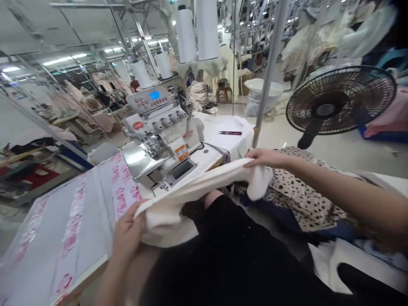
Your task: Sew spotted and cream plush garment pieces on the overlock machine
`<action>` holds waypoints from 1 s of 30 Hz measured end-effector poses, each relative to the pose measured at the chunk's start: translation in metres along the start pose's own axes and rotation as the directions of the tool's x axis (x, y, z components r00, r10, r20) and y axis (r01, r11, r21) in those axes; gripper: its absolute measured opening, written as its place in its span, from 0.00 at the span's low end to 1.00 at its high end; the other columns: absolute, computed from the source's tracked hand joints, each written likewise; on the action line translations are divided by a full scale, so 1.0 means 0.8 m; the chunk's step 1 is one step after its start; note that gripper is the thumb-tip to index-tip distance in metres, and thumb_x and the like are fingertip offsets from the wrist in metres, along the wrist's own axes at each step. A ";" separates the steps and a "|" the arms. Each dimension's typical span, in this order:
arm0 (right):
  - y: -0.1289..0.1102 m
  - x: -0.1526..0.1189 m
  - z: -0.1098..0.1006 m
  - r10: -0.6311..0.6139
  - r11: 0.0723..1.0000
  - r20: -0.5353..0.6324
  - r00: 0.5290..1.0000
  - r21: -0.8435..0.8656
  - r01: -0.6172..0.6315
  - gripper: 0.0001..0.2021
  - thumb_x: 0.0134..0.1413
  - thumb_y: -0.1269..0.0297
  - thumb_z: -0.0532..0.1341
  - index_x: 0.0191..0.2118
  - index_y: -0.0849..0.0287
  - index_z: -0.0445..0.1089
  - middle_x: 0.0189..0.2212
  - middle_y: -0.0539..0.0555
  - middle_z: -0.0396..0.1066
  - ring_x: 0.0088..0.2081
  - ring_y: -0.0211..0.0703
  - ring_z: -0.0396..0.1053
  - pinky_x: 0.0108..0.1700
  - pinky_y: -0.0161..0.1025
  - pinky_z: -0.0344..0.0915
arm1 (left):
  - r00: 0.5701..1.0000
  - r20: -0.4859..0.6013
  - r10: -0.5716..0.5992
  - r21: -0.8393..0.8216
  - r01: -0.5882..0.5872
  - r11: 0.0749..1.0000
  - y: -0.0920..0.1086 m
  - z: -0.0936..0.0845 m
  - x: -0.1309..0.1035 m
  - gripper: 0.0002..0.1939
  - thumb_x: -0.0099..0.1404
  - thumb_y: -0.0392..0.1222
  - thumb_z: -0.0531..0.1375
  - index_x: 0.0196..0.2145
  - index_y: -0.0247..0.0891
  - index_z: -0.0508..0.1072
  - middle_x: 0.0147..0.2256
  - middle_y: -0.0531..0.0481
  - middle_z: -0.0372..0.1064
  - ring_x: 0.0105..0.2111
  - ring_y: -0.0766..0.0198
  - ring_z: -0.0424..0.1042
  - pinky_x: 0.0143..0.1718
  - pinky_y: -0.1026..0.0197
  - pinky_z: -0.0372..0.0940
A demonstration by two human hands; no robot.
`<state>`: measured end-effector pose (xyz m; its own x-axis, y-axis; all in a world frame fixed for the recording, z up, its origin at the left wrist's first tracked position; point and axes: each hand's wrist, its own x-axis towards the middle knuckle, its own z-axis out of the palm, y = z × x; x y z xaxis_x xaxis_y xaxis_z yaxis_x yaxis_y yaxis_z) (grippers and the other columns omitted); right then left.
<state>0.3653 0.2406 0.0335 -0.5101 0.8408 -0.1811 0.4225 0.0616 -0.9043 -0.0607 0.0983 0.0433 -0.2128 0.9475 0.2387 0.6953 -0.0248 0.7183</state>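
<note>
The left grip (128,231) and right grip (264,157) are holding a cream cloth (194,185) between them. Beyond it, a sewing machine (165,129) is standing on a tabletop (208,159); spotted fabric (295,189) is lying near the right forearm (334,188), and a fan (338,104) is standing beyond.

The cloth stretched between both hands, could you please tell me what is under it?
Under the cloth, part of a bare knee and black clothing show. Whatever its folds cover cannot be seen.
</note>
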 end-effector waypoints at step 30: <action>-0.247 0.195 0.206 -0.682 0.548 0.071 0.727 -0.609 0.574 0.07 0.50 0.65 0.58 0.28 0.63 0.68 0.25 0.51 0.66 0.29 0.39 0.63 0.28 0.31 0.50 | 0.776 -0.572 0.266 0.062 -0.282 0.957 0.015 -0.013 0.056 0.13 0.60 0.43 0.56 0.41 0.33 0.66 0.35 0.46 0.63 0.37 0.60 0.63 0.39 0.60 0.60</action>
<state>0.0788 0.2713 0.1202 -0.7125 0.5316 0.4581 0.3949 0.8433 -0.3644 -0.0688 0.1375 0.0696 -0.3732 0.5462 0.7499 0.7684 -0.2709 0.5798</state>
